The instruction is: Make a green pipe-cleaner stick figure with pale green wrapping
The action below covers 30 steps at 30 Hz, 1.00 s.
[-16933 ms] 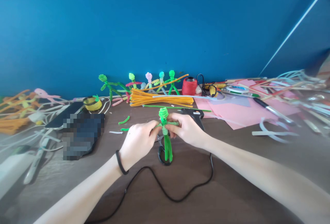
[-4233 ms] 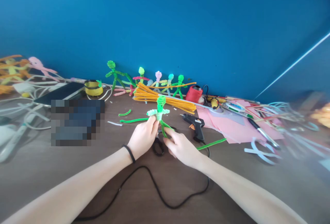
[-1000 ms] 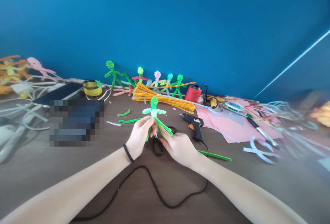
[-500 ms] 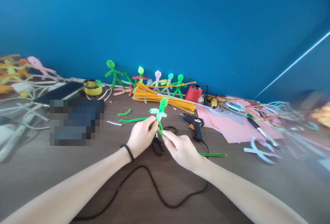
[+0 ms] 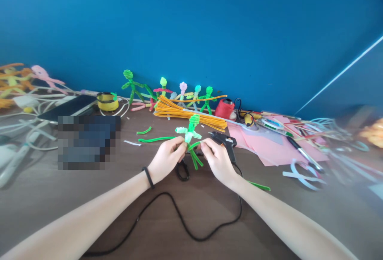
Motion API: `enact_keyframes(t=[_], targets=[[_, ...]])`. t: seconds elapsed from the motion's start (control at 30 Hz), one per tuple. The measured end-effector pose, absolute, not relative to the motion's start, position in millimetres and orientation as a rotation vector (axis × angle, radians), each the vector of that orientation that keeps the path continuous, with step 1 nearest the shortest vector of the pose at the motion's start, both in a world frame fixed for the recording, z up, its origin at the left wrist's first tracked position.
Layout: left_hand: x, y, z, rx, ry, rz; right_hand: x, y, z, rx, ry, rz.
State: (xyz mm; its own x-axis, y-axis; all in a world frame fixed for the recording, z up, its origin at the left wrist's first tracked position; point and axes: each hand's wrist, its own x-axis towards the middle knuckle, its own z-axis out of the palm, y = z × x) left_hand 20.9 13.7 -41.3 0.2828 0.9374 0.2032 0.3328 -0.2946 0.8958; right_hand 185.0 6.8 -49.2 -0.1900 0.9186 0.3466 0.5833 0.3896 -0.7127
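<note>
A small figure of twisted pipe cleaners (image 5: 194,121), with a green head, pale mint arms and green loose legs, is held upright above the table. My left hand (image 5: 169,153) pinches its body from the left. On the other side, my right hand (image 5: 220,157) pinches a green pipe cleaner (image 5: 195,145) at the figure's waist. Another green length (image 5: 259,186) sticks out beyond my right wrist; whether it joins the pinched one is hidden. Black-handled scissors (image 5: 182,171) lie under the hands, partly covered. Behind my left hand rests a green pipe cleaner (image 5: 155,139).
A black glue gun (image 5: 229,143) lies just behind my right hand, its cord (image 5: 191,236) looping across the front. Orange pipe cleaners (image 5: 191,115) are bundled at the back, before several finished figures (image 5: 128,77). Pink paper (image 5: 263,148) and a marker (image 5: 303,154) lie right, phones (image 5: 72,106) left.
My right hand has moved up and right, away from the figure's legs, and now pinches a strand at the waist. The legs hang in view. The figure has shifted slightly right.
</note>
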Motion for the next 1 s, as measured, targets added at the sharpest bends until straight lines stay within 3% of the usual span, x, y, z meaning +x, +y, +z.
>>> enact_keyframes(t=[0.47,1.0], targets=[[21.7,16.5,-45.0,1.736,1.183,1.000,184.9,4.2,-50.5,-1.188,-1.917,0.665],[21.7,19.8,-46.6,1.718,1.150,0.980,182.2,-0.4,-52.5,-1.207,-2.045,0.447]])
